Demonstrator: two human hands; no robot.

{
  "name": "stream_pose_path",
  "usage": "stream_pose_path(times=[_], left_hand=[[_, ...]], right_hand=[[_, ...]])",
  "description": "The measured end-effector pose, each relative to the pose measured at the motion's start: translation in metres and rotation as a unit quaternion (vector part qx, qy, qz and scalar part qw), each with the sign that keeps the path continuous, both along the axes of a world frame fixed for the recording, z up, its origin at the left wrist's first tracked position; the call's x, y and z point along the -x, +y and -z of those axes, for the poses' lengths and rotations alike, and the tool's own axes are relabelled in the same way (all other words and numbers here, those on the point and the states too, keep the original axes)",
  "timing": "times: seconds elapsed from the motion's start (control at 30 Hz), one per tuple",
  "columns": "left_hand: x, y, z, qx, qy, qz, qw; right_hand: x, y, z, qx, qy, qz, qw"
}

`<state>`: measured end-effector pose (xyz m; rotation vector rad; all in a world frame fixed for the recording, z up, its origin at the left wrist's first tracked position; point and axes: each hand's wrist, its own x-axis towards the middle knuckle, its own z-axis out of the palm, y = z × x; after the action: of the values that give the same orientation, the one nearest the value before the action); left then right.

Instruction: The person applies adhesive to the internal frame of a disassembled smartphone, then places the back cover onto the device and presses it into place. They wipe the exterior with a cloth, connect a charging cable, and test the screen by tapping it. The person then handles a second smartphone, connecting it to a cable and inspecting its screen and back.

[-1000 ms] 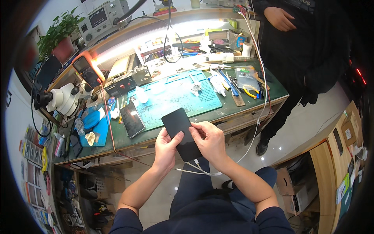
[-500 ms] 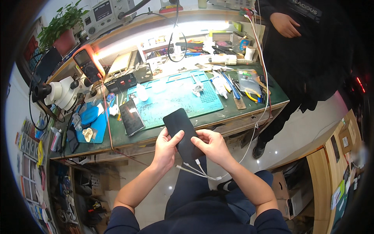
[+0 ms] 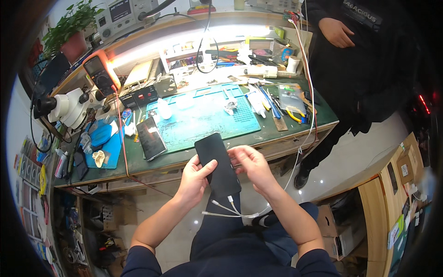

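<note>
A black smartphone [image 3: 218, 164] with a dark screen is tilted in front of me, over my legs, near the bench's front edge. My left hand [image 3: 194, 177] grips its left side, thumb on the front and fingers behind. At the upper right edge, my right hand [image 3: 251, 167] has its fingers curled against the phone's side, thumb off the screen; some fingertips are hidden. Just below the phone hangs a white charging cable [image 3: 240, 214] with several plug ends, one close to the phone's bottom edge but apart from it.
On the green bench lie a second phone [image 3: 151, 138], a blue work mat [image 3: 203, 134], and pliers and other tools [image 3: 270, 101]. A microscope [image 3: 69, 108] and an orange multimeter [image 3: 100, 74] stand at the left. A person in black [image 3: 364, 69] stands at the right.
The white cable's plug has come out of the phone's bottom edge and hangs loose. My right thumb has left the screen, and that hand has shifted to the phone's side.
</note>
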<state>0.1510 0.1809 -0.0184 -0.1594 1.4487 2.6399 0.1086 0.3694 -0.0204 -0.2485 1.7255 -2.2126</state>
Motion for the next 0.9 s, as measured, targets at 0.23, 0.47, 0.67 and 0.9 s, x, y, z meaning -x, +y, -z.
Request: stream_pose_path(times=[0.23,0.47,0.67,0.9], left_hand=[[0.001,0.005,0.002,0.018,0.028,-0.008,0.999],[0.004,0.006,0.008,0.029,0.027,-0.017,0.999],[0.003,0.006,0.008,0.032,0.038,-0.005,0.999],[0.001,0.007,0.005,0.043,0.036,-0.007,0.998]], right_hand=[[-0.003,0.002,0.004,-0.040,0.046,-0.002,0.998],[-0.002,0.006,0.007,-0.050,0.072,-0.002,0.996],[-0.003,0.006,0.007,-0.056,0.089,0.018,0.994],[-0.003,0.004,0.007,-0.054,0.093,0.017,0.994]])
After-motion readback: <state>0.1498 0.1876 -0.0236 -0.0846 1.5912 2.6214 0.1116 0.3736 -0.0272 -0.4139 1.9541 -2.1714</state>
